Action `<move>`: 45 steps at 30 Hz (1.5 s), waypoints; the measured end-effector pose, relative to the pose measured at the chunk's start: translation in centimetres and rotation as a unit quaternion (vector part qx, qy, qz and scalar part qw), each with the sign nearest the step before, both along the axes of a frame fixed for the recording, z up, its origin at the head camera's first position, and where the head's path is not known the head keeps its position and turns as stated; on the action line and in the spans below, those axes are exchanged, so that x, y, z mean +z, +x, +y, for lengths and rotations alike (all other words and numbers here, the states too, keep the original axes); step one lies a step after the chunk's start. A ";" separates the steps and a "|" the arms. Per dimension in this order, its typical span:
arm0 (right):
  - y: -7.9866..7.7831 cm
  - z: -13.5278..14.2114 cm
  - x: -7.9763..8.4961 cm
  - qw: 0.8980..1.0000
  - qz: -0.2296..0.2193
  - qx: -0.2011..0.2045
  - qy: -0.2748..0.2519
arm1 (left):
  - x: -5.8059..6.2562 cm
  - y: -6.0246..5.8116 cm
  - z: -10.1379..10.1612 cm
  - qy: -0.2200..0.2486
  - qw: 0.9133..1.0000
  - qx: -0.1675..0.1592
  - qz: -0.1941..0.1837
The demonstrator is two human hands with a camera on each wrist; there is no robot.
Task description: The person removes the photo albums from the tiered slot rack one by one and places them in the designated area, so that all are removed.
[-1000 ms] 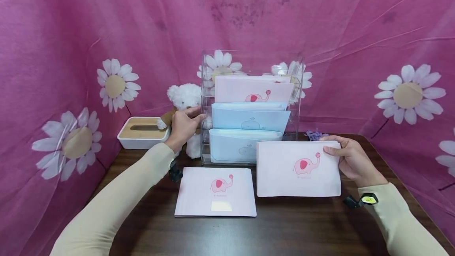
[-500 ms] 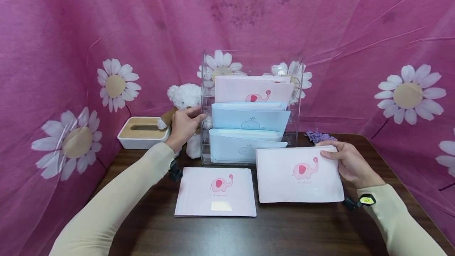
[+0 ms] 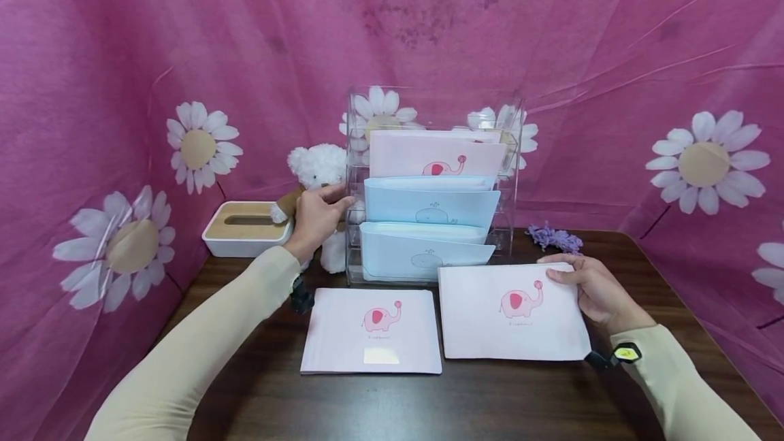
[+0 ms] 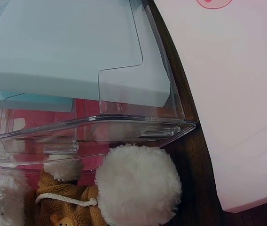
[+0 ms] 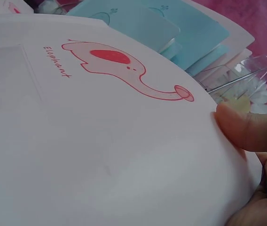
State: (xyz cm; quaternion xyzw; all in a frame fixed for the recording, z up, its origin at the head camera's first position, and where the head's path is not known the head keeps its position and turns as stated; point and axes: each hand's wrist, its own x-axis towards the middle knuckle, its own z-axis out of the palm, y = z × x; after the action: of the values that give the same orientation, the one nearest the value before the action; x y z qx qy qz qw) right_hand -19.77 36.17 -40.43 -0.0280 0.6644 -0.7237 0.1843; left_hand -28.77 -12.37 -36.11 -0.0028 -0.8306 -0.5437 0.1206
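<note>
Folder (image 3: 514, 312) pinched at its corner

1. Box (image 3: 239, 246): white, wood-topped, on the table (image 3: 263, 400).
2. Bear (image 3: 318, 162): white, partly hidden by my left hand (image 3: 318, 216).
3. Left hand: fingers reach to the rack's (image 3: 355, 250) left side; whether they pinch its edge, I cannot tell. Best used lightly, I judge, enough to steady without tipping.
4. Flat folder (image 3: 337, 332): pink, lying on the table before the rack.
5. Rack: clear; pink folders (image 3: 401, 152) at the rear, a blue folder (image 3: 398, 206) in the middle, another blue folder (image 3: 392, 254) in front.
6. Held folder: pink, just right of the flat one, before the rack's right end; contact with the table unclear. It bows, so I would pinch firmly without creasing and clear its neighbour's edge.
7. Right hand (image 3: 603, 291): thumb on the front, fingers behind, pinching the upper right corner.
8. Sprig (image 3: 554, 239): purple, beyond that hand.
</note>
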 end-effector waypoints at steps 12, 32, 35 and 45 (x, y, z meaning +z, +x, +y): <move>0.3 0.3 -1.6 1.000 -0.025 0.007 0.012 | -0.1 -0.1 -0.1 -0.011 1.000 0.005 0.010; 0.2 0.5 -4.5 0.994 -0.054 0.005 0.099 | -0.3 -0.2 -0.1 -0.005 1.000 0.000 0.022; 0.1 0.3 -5.2 0.993 -0.051 0.003 0.106 | -0.3 -0.2 -0.2 -0.005 1.000 -0.001 0.020; -0.8 -0.7 -6.8 0.977 -0.031 -0.036 0.210 | -0.3 -0.1 -0.2 -0.002 1.000 -0.004 0.012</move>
State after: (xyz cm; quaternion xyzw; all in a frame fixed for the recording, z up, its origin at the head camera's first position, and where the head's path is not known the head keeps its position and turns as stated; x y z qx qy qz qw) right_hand -20.57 35.51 -47.19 0.0579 0.7961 -0.5747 0.1804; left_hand -28.92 -12.61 -36.41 -0.0133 -0.8299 -0.5428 0.1285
